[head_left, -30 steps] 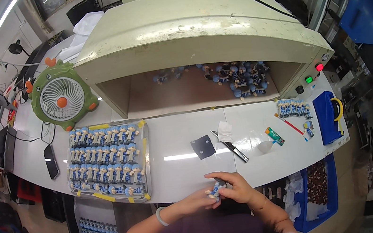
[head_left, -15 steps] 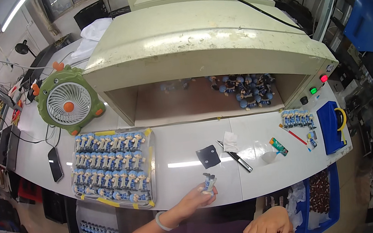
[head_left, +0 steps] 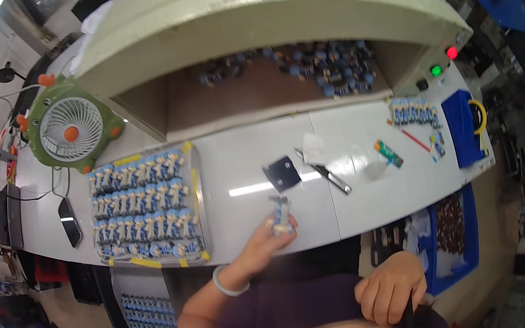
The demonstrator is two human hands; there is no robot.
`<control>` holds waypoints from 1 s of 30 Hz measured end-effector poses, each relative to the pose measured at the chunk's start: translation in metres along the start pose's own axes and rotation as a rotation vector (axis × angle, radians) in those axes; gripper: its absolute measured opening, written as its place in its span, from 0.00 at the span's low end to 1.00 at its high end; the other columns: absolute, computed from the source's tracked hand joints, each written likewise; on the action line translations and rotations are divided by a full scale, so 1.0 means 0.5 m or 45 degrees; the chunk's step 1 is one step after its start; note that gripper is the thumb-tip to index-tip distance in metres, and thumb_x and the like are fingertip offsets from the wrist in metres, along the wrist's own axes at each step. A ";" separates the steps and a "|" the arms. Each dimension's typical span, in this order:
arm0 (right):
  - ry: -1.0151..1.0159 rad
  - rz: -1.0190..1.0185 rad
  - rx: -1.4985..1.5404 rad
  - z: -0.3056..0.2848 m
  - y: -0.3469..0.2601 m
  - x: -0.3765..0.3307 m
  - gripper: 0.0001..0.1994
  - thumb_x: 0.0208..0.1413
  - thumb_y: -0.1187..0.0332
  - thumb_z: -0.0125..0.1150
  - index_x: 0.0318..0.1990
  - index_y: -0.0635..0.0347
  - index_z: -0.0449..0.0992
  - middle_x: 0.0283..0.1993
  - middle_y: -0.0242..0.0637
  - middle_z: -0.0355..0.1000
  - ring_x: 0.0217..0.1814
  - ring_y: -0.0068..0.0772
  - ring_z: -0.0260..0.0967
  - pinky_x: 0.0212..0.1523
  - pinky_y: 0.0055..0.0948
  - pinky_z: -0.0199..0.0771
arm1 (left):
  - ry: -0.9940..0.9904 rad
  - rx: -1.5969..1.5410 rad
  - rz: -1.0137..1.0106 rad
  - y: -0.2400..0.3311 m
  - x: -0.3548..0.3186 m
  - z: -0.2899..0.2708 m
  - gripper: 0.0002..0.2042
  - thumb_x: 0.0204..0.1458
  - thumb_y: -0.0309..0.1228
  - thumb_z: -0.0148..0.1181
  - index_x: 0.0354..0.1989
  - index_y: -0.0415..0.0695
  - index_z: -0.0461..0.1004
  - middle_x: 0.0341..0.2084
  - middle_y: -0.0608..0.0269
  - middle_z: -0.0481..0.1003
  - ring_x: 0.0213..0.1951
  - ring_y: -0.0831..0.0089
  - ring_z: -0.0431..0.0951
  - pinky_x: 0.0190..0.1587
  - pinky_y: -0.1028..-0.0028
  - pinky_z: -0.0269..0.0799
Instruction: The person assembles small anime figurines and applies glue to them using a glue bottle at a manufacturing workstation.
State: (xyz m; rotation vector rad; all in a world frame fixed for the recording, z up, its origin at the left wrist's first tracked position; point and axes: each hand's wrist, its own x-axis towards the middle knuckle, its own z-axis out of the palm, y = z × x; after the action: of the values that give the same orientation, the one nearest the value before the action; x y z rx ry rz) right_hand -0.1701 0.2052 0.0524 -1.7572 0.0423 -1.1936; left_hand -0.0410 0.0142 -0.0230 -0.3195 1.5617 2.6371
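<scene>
Dropped to the lap, the right hand (head_left: 387,287) curls empty; the left hand (head_left: 266,240) pinches a small figurine (head_left: 280,215).

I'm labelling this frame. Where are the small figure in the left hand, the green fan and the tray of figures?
small figure (head_left: 280,215), head view, its body.
green fan (head_left: 72,134), head view, orange hub.
tray of figures (head_left: 197,193), head view, right rim.

Factory assy bench: figurine tray (head_left: 197,203), hooded machine (head_left: 256,24).
</scene>
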 end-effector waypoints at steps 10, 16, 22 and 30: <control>1.744 0.044 -0.917 0.048 0.021 -0.071 0.15 0.46 0.76 0.53 0.43 0.66 0.66 0.35 0.41 0.66 0.37 0.34 0.64 0.38 0.27 0.64 | 0.004 0.547 0.135 0.024 -0.011 0.008 0.17 0.48 0.23 0.51 0.47 0.38 0.59 0.30 0.66 0.64 0.32 0.80 0.62 0.37 0.79 0.59; 2.438 0.759 -1.548 -0.012 0.078 -0.235 0.29 0.40 0.78 0.57 0.54 0.60 0.57 0.49 0.38 0.59 0.49 0.29 0.57 0.43 0.24 0.58 | -0.052 0.574 0.118 0.021 -0.030 0.010 0.16 0.45 0.21 0.51 0.45 0.38 0.61 0.35 0.63 0.65 0.37 0.76 0.65 0.42 0.77 0.61; 2.111 1.274 -1.549 -0.053 0.094 -0.240 0.27 0.41 0.74 0.59 0.53 0.61 0.60 0.49 0.37 0.63 0.48 0.28 0.60 0.44 0.24 0.59 | -0.067 0.532 0.273 0.025 -0.034 0.012 0.15 0.40 0.21 0.52 0.40 0.37 0.63 0.33 0.62 0.67 0.34 0.76 0.67 0.38 0.77 0.62; 2.055 0.727 -1.001 -0.027 0.113 -0.159 0.13 0.48 0.71 0.53 0.42 0.65 0.66 0.41 0.36 0.67 0.44 0.28 0.63 0.45 0.24 0.61 | -0.020 0.513 0.529 0.010 -0.022 0.007 0.14 0.34 0.20 0.49 0.35 0.36 0.64 0.23 0.63 0.68 0.24 0.77 0.67 0.29 0.79 0.62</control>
State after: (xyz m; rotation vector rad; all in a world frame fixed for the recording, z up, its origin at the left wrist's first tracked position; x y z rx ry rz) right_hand -0.1952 0.2063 -0.0427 -0.7033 1.9821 -1.9066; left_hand -0.0314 0.0154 -0.0149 0.0587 2.3073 2.4775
